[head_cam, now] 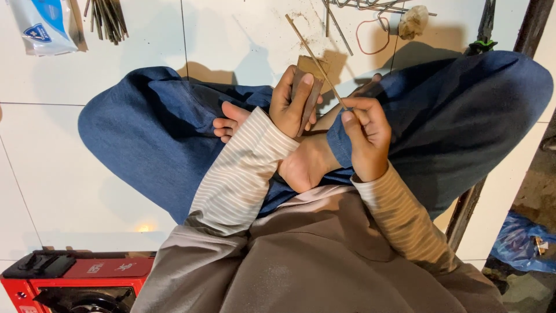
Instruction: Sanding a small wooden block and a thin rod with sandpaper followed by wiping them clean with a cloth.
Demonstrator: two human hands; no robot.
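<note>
Left hand point(292, 104) grips sandpaper point(308, 87); right hand point(366, 136) pinches stick point(313, 55).

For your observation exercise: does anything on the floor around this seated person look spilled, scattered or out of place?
Yes. Fine dust or shavings speckle the white tiled floor beyond the thin stick in the right hand. A loose red rubber band and a crumpled wad lie nearby. The left hand holds a folded brown abrasive sheet.
</note>
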